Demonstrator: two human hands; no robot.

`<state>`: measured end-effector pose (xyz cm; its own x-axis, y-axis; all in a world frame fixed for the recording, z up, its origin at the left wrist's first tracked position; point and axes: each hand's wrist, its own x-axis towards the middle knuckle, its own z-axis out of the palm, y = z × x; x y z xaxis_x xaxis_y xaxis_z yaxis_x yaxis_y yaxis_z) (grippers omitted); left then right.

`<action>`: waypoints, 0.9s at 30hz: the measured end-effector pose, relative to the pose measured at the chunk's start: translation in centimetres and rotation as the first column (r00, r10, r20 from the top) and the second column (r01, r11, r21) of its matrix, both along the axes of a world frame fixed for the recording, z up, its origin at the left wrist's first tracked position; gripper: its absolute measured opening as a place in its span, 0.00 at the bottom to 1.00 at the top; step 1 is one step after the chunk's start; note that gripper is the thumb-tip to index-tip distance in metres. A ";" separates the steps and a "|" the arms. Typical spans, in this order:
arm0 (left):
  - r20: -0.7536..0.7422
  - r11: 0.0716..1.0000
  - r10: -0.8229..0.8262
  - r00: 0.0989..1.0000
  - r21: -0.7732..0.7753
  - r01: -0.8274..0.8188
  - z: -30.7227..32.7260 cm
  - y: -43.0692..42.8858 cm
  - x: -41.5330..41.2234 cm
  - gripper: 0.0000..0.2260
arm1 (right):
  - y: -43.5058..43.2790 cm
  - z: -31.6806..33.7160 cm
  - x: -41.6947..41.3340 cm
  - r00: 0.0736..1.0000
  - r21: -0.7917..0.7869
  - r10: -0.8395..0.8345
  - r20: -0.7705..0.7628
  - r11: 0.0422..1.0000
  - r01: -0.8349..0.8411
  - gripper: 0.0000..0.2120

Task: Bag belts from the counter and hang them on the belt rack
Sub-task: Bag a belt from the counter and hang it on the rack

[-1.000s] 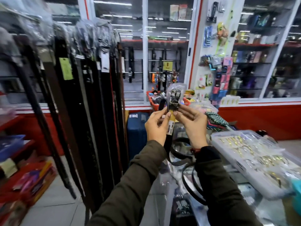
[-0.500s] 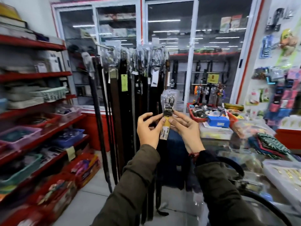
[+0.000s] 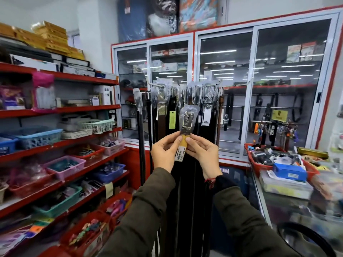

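Bagged belt (image 3: 187, 119) before belt rack (image 3: 185, 93) (red shelving (image 3: 74, 108) leftward)

To your left ran red shelves (image 3: 61, 110) stocked with plastic baskets: a blue one (image 3: 35, 138), a pale green one (image 3: 98, 125), a purple one (image 3: 65, 166) and a teal one (image 3: 59, 203) lower down. Yellow boxes (image 3: 50, 37) sat stacked on the top shelf. Behind stood a glass-fronted cabinet (image 3: 254, 86) with a red and white frame, rolled bundles (image 3: 167, 14) lay on its roof, and at your right a red tray (image 3: 259, 162) held a blue box (image 3: 289, 172).
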<state>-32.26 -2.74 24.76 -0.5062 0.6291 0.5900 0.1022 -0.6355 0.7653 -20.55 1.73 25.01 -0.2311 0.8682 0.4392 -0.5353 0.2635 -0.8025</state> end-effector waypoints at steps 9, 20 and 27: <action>0.122 0.998 0.010 0.992 0.068 -0.018 6.3 0.9 -5.0 0.11 | 0.7 6.8 -5.6 0.999 0.098 0.044 -0.025 0.994 -0.042 0.14; 0.235 0.995 0.046 0.971 0.073 -0.065 11.1 0.6 -9.2 0.07 | 1.7 12.3 -10.2 0.994 0.152 0.081 0.070 0.984 -0.091 0.15; 0.256 0.999 0.034 0.966 0.026 -0.042 11.6 0.9 -10.1 0.10 | 2.4 13.3 -11.5 0.991 0.121 0.022 0.133 0.992 -0.038 0.12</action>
